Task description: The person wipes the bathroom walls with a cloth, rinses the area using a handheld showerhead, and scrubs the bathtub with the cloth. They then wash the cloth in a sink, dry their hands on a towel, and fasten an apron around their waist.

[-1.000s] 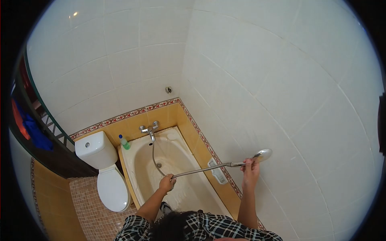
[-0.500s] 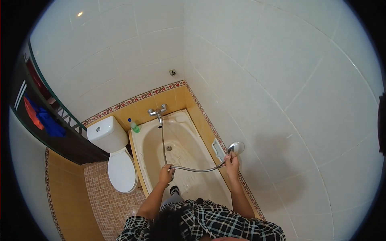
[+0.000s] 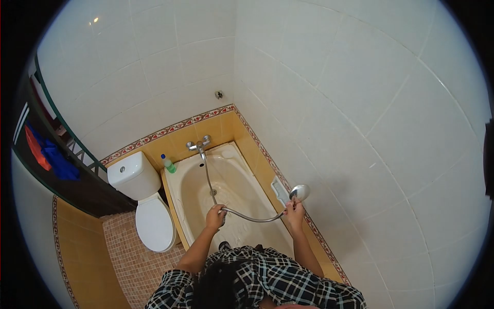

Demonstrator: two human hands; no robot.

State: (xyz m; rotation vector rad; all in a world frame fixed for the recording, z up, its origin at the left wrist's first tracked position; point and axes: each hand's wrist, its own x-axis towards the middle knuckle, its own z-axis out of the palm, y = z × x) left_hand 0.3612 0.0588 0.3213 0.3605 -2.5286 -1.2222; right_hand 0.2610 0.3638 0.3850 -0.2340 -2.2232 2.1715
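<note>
My right hand [image 3: 294, 215] is closed round the handle of a round chrome shower head [image 3: 299, 192], near the right wall. From its lower end a metal hose [image 3: 252, 219] sags across the bathtub [image 3: 181, 213] to my left hand [image 3: 215, 217], whose fingers are wrapped round the hose. Beyond my left hand the hose runs up to the chrome mixer tap [image 3: 199, 146] at the tub's far end. The drain shows beside the hose on the tub floor.
A white toilet [image 3: 154, 226] stands left of the tub. A green bottle with a blue cap [image 3: 169, 165] sits on the tub's far left corner. A soap dish [image 3: 279, 190] is set in the right wall. Blue and orange cloths [image 3: 59, 160] hang at the left.
The view has shifted slightly. My left hand is a little higher and nearer my right hand. The shoe in the tub is now mostly hidden by the shirt.
</note>
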